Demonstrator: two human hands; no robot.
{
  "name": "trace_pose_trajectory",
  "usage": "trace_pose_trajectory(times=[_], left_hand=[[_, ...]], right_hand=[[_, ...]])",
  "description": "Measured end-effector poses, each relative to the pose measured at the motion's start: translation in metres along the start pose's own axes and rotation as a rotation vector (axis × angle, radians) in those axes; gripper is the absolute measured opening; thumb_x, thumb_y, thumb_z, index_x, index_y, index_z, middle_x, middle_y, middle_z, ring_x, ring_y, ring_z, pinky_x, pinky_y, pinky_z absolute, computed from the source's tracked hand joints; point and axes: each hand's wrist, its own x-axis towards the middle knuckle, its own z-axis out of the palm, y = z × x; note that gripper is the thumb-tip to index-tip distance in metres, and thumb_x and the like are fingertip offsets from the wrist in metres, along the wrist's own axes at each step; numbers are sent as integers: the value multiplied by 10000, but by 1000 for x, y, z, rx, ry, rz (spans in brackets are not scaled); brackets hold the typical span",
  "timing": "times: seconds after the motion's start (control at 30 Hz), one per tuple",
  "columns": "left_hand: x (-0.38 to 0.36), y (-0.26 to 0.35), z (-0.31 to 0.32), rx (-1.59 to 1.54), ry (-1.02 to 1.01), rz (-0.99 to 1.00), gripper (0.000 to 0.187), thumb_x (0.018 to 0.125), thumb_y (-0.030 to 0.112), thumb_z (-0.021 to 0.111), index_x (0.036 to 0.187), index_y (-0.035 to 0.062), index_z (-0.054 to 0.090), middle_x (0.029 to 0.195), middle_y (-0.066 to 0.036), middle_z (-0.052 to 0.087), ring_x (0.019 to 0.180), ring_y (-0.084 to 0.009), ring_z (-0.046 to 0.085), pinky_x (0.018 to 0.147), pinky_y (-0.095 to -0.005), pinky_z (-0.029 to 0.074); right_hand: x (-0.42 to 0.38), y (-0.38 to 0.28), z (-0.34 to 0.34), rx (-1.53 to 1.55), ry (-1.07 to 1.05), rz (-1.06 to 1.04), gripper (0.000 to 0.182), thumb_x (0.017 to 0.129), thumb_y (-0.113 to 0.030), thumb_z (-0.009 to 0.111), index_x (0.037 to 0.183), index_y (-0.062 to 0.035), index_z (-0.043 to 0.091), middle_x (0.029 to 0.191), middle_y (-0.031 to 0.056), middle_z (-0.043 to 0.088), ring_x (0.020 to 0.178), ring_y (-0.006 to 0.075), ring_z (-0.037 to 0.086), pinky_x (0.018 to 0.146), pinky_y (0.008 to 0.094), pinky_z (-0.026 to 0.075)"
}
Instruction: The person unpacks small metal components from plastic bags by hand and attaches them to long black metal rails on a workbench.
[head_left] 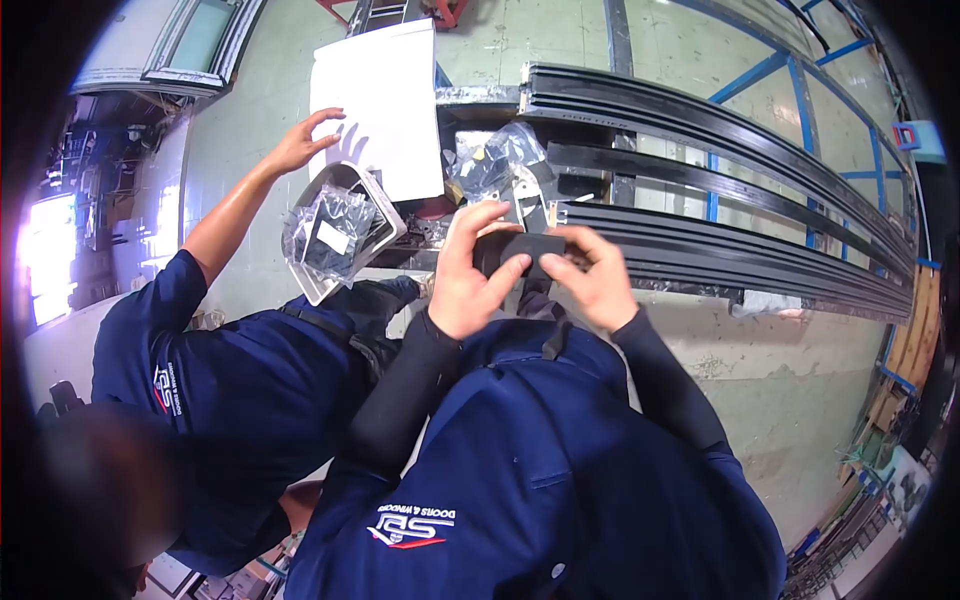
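Note:
A small flat black piece [530,247], roughly rectangular, is held in front of my chest between both hands. My left hand [470,275] pinches its left part with thumb and fingers. On the other end, my right hand [592,278] grips it, the thumb on the near face. What exactly the piece is, I cannot make out. Just beyond my hands lie clear plastic bags [500,160] with small parts inside. Long black grooved profiles [700,245] start right beside my right hand and run off to the right.
A co-worker stands at my left, one hand [305,142] over a large white sheet [400,100]. A pale open bin [385,235] holds bagged dark parts [335,235]. Another long black profile [690,120] lies farther back on a blue metal frame [795,90].

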Motion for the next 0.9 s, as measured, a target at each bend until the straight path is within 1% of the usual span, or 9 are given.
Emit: trace_pose_trajectory(times=[0.07, 0.13, 0.17, 0.2, 0.27, 0.43, 0.67, 0.77, 0.9], left_hand=[[-2, 24, 13, -249, 228, -73, 669, 870, -30, 759, 1457, 39, 445, 1279, -98, 584, 1053, -171, 660, 907, -312, 544], [-8, 21, -6, -324, 67, -252, 554, 886, 7, 773, 1384, 25, 532, 1136, -52, 659, 975, -107, 642, 848, -254, 528], [-10, 27, -10, -331, 39, -304, 396, 893, 38, 785, 1259, 18, 632, 1016, -16, 686, 918, -70, 622, 808, -229, 512], [-12, 35, -10, -407, 31, -325, 263, 908, 51, 778, 1150, 10, 681, 1047, -35, 691, 928, -77, 627, 815, -242, 522], [-14, 34, -19, -478, -44, -308, 252, 890, 22, 787, 1100, 2, 647, 1061, -111, 694, 1015, -173, 655, 912, -329, 539], [-12, 43, -25, -565, -213, -294, 240, 874, 52, 814, 1041, 12, 645, 1061, -123, 693, 1022, -196, 653, 928, -354, 523], [-12, 42, -26, -543, -317, -287, 240, 872, 71, 818, 1050, 8, 668, 1060, -103, 719, 1017, -181, 672, 931, -343, 526], [-11, 45, -26, -510, -283, -353, 265, 872, 84, 818, 1072, -5, 669, 1077, -112, 715, 1031, -192, 670, 937, -350, 529], [-11, 44, -14, -518, -68, -334, 290, 923, 50, 751, 1189, -19, 657, 1159, -118, 709, 1070, -189, 670, 974, -340, 531]], right_hand=[[-5, -31, 10, 45, -20, 51, 267, 933, -184, 769, 1070, 36, 706, 932, 68, 701, 873, 139, 669, 779, 305, 540], [-2, -45, 3, -20, -75, -232, 204, 908, -125, 788, 1033, 23, 723, 902, 91, 704, 845, 159, 676, 763, 314, 532], [-1, -53, -1, -83, -113, -325, 199, 896, -117, 799, 1030, 13, 730, 911, 88, 706, 847, 163, 677, 757, 315, 529], [0, -59, -4, -144, -148, -417, 195, 884, -110, 811, 1026, 2, 737, 921, 85, 709, 848, 167, 677, 751, 316, 526], [-4, -66, -3, -35, -207, -367, 205, 880, -128, 823, 1026, -7, 744, 922, 70, 697, 843, 163, 659, 758, 309, 516], [-8, -64, -11, 166, -395, -179, 239, 895, -199, 827, 1032, -19, 749, 942, 28, 638, 867, 147, 579, 834, 287, 464], [-11, -65, -16, 252, -504, -144, 219, 920, -202, 804, 1021, -18, 742, 997, 41, 629, 951, 160, 573, 887, 317, 450], [-10, -63, -18, 228, -489, -184, 219, 923, -179, 798, 1035, -9, 718, 988, 45, 622, 944, 159, 573, 871, 319, 458], [-14, -52, -11, 261, -211, -215, 238, 898, -118, 798, 1054, 3, 665, 999, 74, 640, 954, 169, 600, 851, 330, 493]])
